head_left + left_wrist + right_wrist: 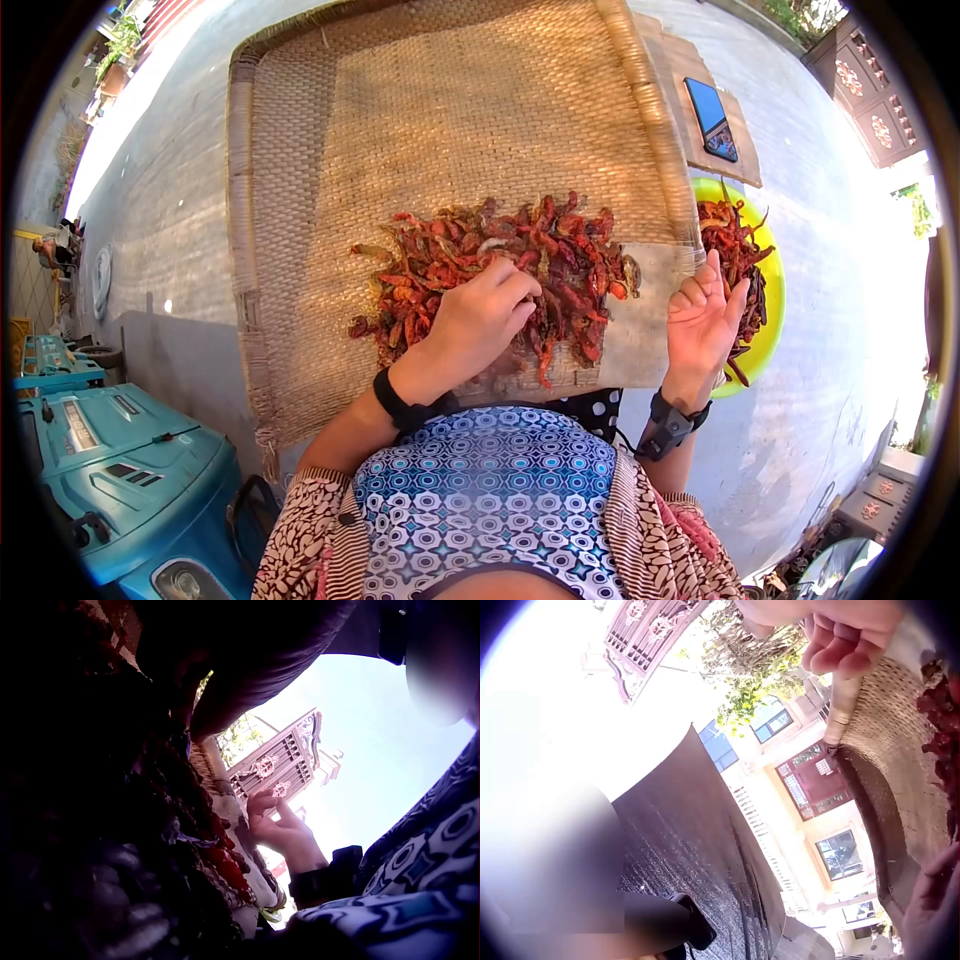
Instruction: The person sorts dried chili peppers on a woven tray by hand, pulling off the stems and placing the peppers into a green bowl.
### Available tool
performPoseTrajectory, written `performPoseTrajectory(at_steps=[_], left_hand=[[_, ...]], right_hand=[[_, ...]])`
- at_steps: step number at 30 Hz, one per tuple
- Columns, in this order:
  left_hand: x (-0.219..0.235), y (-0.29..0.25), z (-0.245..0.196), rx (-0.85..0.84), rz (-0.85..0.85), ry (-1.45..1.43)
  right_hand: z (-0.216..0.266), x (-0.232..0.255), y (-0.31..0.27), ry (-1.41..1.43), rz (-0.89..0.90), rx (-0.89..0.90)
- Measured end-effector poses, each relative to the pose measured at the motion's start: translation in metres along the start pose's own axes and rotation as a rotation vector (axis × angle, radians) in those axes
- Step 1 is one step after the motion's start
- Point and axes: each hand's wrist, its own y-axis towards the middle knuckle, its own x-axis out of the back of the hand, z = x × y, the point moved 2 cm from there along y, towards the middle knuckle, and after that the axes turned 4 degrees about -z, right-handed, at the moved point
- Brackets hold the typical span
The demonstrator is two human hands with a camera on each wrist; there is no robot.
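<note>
Dried red chili peppers (575, 245) lie heaped at the near side of a large woven tray (470, 130). My left hand (470, 315) is down on the heap, back of the hand up and fingers bent into the peppers. Its fingertips are hidden, so I cannot tell whether they hold a pepper. My right hand (705, 315) is raised over the tray's right edge, palm up, with loosely bent fingers and nothing in it. Beside it stands a yellow-green basin (770, 330) with darker dried chilies (735, 240). In the right wrist view, the right hand's fingers (840, 652) hang loosely curled.
A phone (711, 120) lies on cardboard (675, 60) at the tray's right side. A flat pale patch (640, 330) covers the tray's near right corner. To the left stands a teal vehicle (130, 480) on the concrete ground (190, 200).
</note>
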Motion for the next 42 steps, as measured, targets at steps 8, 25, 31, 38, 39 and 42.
performPoseTrajectory(at_steps=[8,25,31,38,39,42], left_hand=[[-0.005,-0.001,0.001,0.012,0.024,0.062],[-0.001,0.000,-0.002,0.007,-0.056,-0.055],[0.006,-0.001,-0.006,0.231,0.030,-0.203],[-0.002,-0.003,0.001,0.120,-0.012,-0.268],[-0.003,-0.003,0.003,0.133,-0.010,-0.294],[0.001,-0.003,0.001,0.282,0.081,-0.512]], right_hand=[[-0.053,-0.045,-0.036,-1.812,0.363,0.095],[-0.063,-0.049,-0.050,-1.348,0.356,0.051],[-0.077,-0.043,-0.042,-1.319,0.369,-0.029],[-0.079,-0.039,-0.042,-1.398,0.421,0.022],[-0.079,-0.042,-0.043,-1.403,0.421,0.013],[-0.078,-0.046,-0.045,-1.364,0.430,-0.062]])
